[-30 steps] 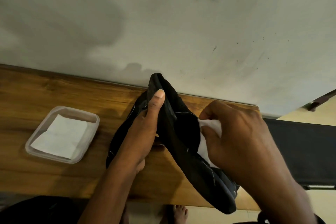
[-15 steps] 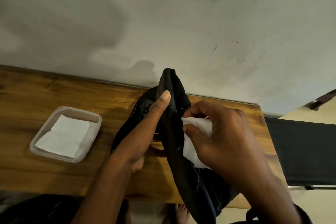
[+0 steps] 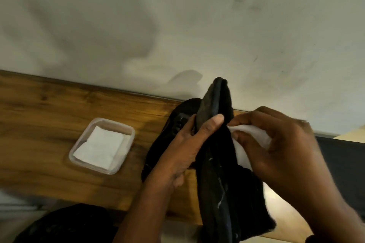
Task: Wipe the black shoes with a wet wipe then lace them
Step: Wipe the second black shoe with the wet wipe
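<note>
A black shoe [image 3: 219,173] is held upright above the wooden table [image 3: 49,124], one end pointing up. My left hand [image 3: 187,148] grips it from the left, thumb across its edge. My right hand [image 3: 276,150] pinches a white wet wipe [image 3: 248,136] and presses it against the shoe's right side. A second black shoe [image 3: 173,124] lies on the table behind my left hand, mostly hidden.
A clear plastic tub [image 3: 101,145] holding folded white wipes sits on the table to the left. A stained grey wall [image 3: 177,25] runs along the table's far edge. A dark panel [image 3: 339,156] stands to the right.
The held shoe has turned more upright and shifted right. My right hand with the wipe has moved up the shoe's side toward its top end.
</note>
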